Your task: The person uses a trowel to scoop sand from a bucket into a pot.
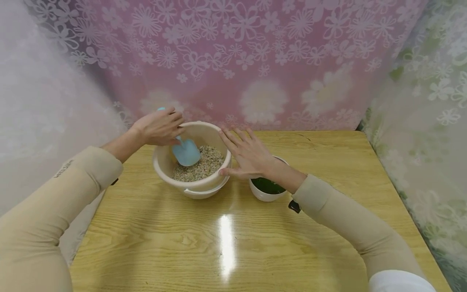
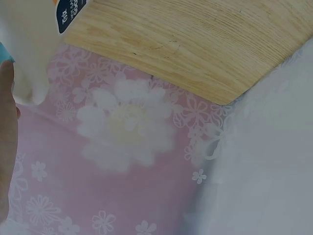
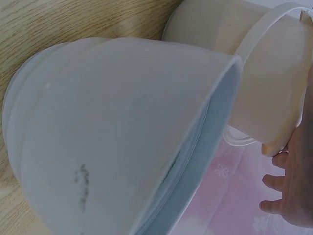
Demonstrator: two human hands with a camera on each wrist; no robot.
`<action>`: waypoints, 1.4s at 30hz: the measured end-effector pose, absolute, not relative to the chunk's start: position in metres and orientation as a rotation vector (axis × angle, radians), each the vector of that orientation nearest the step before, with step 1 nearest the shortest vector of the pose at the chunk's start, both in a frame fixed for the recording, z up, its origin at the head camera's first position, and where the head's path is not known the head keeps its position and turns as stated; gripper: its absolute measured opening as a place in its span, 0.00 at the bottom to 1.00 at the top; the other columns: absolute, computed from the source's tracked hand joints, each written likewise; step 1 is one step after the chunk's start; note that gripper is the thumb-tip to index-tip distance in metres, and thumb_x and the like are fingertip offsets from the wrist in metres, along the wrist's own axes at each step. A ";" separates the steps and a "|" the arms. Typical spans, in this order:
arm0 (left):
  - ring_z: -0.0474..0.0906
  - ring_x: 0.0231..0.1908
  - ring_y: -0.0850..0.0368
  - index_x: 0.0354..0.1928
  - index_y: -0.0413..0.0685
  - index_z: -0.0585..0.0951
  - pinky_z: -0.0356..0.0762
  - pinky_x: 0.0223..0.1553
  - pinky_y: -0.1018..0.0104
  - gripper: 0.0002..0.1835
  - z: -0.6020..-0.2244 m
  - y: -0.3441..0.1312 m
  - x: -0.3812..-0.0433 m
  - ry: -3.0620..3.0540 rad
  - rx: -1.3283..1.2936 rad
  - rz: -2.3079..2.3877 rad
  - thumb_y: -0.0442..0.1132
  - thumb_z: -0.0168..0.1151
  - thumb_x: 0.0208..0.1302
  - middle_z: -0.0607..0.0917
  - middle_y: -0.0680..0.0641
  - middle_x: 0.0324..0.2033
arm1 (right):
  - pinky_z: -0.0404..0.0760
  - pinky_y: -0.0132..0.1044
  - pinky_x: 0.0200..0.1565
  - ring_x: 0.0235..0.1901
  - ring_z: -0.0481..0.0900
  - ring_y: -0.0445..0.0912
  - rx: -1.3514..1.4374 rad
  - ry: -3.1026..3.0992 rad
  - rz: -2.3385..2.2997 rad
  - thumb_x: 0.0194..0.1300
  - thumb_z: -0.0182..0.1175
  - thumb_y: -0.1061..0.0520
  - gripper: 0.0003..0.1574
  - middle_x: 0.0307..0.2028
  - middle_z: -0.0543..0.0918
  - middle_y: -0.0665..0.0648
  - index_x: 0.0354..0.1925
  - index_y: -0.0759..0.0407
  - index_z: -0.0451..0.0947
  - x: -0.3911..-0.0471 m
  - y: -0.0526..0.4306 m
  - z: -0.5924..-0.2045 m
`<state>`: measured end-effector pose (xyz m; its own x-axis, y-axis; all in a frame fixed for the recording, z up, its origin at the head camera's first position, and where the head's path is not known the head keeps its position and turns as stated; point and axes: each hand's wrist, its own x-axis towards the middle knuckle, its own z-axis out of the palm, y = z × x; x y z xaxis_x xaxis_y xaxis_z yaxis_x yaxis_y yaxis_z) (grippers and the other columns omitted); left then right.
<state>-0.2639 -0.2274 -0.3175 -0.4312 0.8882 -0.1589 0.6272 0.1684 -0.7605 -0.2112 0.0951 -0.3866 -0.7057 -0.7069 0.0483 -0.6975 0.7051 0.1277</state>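
My left hand (image 1: 160,126) grips the handle of a light blue scoop (image 1: 187,153) over a cream bucket (image 1: 162,170). The scoop's blade dips inside the bucket, against the small pebbly gravel (image 1: 204,164) that covers its bottom. My right hand (image 1: 249,156) rests on the bucket's right rim, its fingers spread and fairly straight. Beneath the right wrist stands a white pot (image 1: 265,196) with something dark green inside. In the right wrist view the pot (image 3: 112,117) fills the foreground, with the bucket (image 3: 274,83) behind it. Only an edge of the left hand (image 2: 6,147) shows in the left wrist view.
Both vessels stand on a wooden table (image 1: 182,243) near its back edge. A pink flowered curtain (image 1: 219,61) hangs right behind them. Pale sheets (image 1: 430,134) flank the table on both sides. The bucket's white handle (image 1: 208,190) hangs down at its front.
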 end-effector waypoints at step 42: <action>0.73 0.41 0.49 0.44 0.49 0.78 0.71 0.48 0.58 0.29 -0.339 -0.219 -0.263 -2.045 -1.343 1.202 0.69 0.56 0.73 0.82 0.45 0.42 | 0.52 0.66 0.81 0.84 0.51 0.60 1.147 -2.815 -0.142 0.47 0.01 0.04 0.86 0.86 0.49 0.57 0.86 0.56 0.36 -0.212 0.095 -0.389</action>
